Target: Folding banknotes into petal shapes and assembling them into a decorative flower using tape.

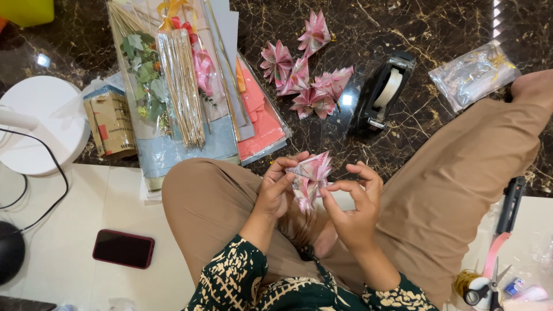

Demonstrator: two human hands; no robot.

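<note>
A folded pink paper flower (310,177) is held between both hands above my crossed legs in tan trousers. My left hand (276,187) grips its left side, thumb and fingers pinching the top fold. My right hand (356,201) pinches its lower right edge with thumb and forefinger. Several finished pink folded flowers (302,80) lie on the dark marble floor in front of me.
A black tape dispenser (383,92) stands right of the flowers. A stack of coloured paper, wooden sticks and leaf sprigs (184,80) lies at left, by a white round base (40,124). A dark red phone (123,249) lies lower left. Scissors (489,282) lie lower right.
</note>
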